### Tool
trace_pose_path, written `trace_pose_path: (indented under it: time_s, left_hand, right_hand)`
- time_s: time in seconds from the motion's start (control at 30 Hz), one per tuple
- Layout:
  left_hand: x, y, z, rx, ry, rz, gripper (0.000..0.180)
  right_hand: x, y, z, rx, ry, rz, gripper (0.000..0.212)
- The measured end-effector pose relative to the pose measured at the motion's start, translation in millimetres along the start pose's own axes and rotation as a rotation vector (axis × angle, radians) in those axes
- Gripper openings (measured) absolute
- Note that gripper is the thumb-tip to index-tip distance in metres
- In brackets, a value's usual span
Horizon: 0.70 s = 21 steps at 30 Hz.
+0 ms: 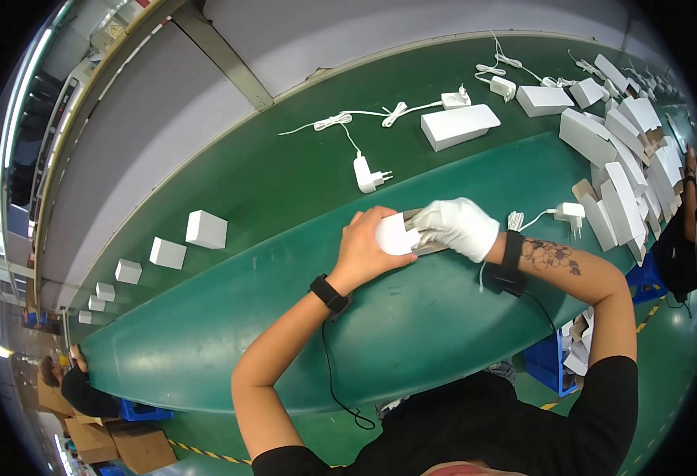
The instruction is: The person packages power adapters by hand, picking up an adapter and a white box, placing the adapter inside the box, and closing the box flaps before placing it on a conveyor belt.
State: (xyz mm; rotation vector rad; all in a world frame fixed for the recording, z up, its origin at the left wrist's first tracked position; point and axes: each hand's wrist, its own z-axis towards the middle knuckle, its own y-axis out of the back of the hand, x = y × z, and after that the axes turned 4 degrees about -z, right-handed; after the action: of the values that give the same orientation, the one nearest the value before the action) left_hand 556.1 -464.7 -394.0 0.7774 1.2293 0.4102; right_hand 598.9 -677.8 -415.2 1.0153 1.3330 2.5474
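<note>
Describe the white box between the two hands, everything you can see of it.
The white box is small and looks like thin card, plain and matte, with a rounded white flap showing and a greyer, shaded part beside it. The bare left hand grips its left end, and the gloved right hand has its fingers at the other side, hiding much of it. It is over the green work surface; whether it rests there, I cannot tell, nor what is inside.

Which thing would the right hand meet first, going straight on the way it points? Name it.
The box in the left hand. The right hand points at it with its fingers close, perhaps touching; depth is unclear there.
</note>
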Motion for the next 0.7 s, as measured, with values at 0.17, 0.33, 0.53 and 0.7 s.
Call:
trace_pose_path:
  time_s: [0.17,0.33,0.53,0.7]
  left_hand:
    - [8.2,12.1,3.6,-0.082,0.09,-0.273,0.06]
    - [70.1,77.7,6.2,-0.594,0.019,-0.748,0.054]
    - [135.8,108.7,5.2,-0.674,0.031,-0.972,0.055]
    - [89.9,95.5,-3.4,-0.856,0.133,-0.403,0.051]
  right_hand:
    - [11.9,21.1,58.0,0.327,-0.045,0.054,0.011]
    - [-22.8,43.1,121.1,-0.228,0.452,-0.312,0.008]
    - [-47.1,-24.7,163.4,0.299,0.636,-0.631,0.01]
    - [-61.3,5.2,181.6,0.501,0.132,-0.328,0.018]
